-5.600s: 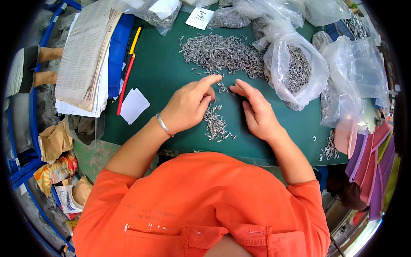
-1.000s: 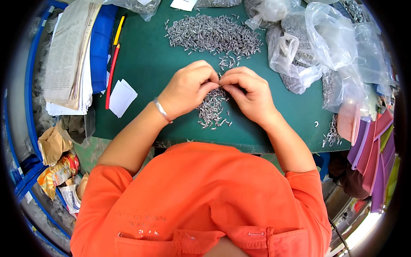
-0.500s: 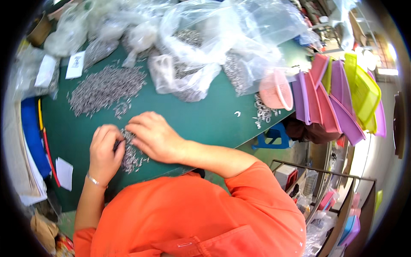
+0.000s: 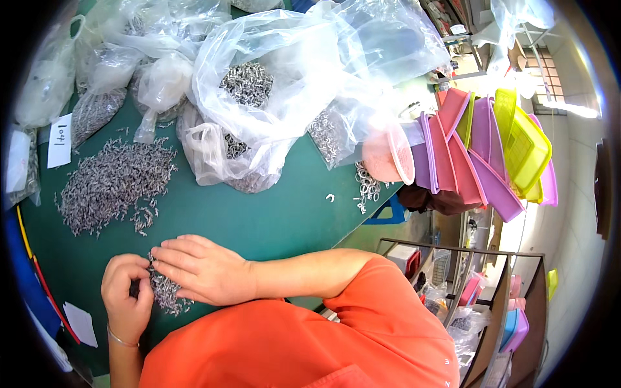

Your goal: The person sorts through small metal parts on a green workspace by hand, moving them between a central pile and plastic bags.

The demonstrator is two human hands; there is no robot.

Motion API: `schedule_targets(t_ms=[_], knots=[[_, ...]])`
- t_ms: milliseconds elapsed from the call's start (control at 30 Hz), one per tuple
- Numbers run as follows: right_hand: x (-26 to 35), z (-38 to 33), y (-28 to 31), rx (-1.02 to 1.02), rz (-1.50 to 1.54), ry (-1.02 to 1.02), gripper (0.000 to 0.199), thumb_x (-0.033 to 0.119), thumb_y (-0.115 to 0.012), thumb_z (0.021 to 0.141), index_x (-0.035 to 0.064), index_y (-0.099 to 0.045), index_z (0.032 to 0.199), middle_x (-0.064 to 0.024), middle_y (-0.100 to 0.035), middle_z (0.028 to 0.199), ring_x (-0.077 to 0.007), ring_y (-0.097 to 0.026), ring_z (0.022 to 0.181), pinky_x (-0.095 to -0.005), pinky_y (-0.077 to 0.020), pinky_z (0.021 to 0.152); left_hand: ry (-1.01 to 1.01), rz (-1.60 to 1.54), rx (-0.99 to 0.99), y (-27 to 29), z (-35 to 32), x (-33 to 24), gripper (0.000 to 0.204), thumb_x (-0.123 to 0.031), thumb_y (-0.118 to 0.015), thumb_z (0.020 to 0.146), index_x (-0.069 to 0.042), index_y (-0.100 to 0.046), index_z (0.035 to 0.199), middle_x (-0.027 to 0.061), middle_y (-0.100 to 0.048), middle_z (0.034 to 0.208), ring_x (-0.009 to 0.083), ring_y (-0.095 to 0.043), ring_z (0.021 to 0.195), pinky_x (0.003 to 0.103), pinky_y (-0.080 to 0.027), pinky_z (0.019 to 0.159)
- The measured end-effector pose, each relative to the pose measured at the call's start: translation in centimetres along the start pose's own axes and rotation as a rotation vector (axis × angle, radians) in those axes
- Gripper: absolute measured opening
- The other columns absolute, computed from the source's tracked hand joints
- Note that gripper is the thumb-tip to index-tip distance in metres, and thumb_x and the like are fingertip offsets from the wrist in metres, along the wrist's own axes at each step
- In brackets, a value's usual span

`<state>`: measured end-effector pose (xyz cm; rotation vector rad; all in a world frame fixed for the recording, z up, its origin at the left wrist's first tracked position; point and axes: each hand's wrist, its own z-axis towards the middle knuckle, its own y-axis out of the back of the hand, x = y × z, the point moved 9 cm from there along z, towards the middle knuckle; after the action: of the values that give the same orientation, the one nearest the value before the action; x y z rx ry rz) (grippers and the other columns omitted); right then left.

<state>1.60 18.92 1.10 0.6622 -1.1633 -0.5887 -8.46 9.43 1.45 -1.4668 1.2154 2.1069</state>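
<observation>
Green table (image 4: 284,220), right hand (image 4: 204,270) flat on small metal parts (image 4: 165,291), left hand (image 4: 126,301) curled, pinching some.

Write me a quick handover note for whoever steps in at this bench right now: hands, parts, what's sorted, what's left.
Left hand: fingers curled at the edge of the small pile, pinching; its grip is hidden.
Right hand: flat, palm down on that pile, holding nothing.
Parts: big loose heap on the green mat, more in clear bags behind.
Done: a small pile pulled near.
Left: the heap and bags.
</observation>
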Motion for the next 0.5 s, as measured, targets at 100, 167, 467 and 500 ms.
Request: schedule_targets(t_ms=[100, 167, 467, 500], knots=[[0.00, -0.14, -0.39, 0.022, 0.012, -0.005, 0.063, 0.028, -0.071, 0.083, -0.0030, -0.051, 0.134, -0.0206, -0.048, 0.141, -0.0366, -0.048, 0.128, -0.0491, -0.0396, 0.106, 0.006, 0.003, 0.023, 0.03, -0.07, 0.07, 0.019, 0.013, -0.057, 0.069, -0.002, -0.055, 0.080, 0.0143, -0.064, 0.089, 0.0299, -0.061, 0.080, 0.037, -0.049, 0.072], [-0.20, -0.39, -0.72, 0.025, 0.007, -0.017, 0.061, 0.028, -0.070, 0.084, -0.0015, -0.052, 0.135, -0.0192, -0.048, 0.143, -0.0348, -0.048, 0.129, -0.0477, -0.0392, 0.107, 0.023, -0.008, 0.042, 0.02, 0.13, 0.08, 0.019, 0.012, -0.058, 0.068, -0.003, -0.055, 0.080, 0.0141, -0.064, 0.089, 0.0294, -0.061, 0.079, 0.037, -0.049, 0.072], [-0.34, -0.42, -0.60, -0.029, -0.066, -0.058, 0.054, 0.028, -0.068, 0.084, 0.0035, -0.058, 0.131, -0.0115, -0.053, 0.142, -0.0273, -0.051, 0.129, -0.0430, -0.0416, 0.107, 0.075, -0.063, 0.099, 0.11, 0.23, 0.68, 0.020, 0.010, -0.057, 0.067, -0.004, -0.056, 0.082, 0.0131, -0.064, 0.089, 0.0287, -0.059, 0.076, 0.036, -0.047, 0.070], [-0.37, -0.40, -0.54, -0.034, -0.067, -0.056, 0.054, 0.028, -0.068, 0.084, 0.0036, -0.058, 0.131, -0.0116, -0.053, 0.142, -0.0273, -0.051, 0.129, -0.0429, -0.0416, 0.107, 0.072, -0.063, 0.101, 0.10, 0.32, 0.65, 0.020, 0.011, -0.057, 0.067, -0.004, -0.056, 0.082, 0.0131, -0.064, 0.089, 0.0286, -0.059, 0.076, 0.036, -0.047, 0.069]])
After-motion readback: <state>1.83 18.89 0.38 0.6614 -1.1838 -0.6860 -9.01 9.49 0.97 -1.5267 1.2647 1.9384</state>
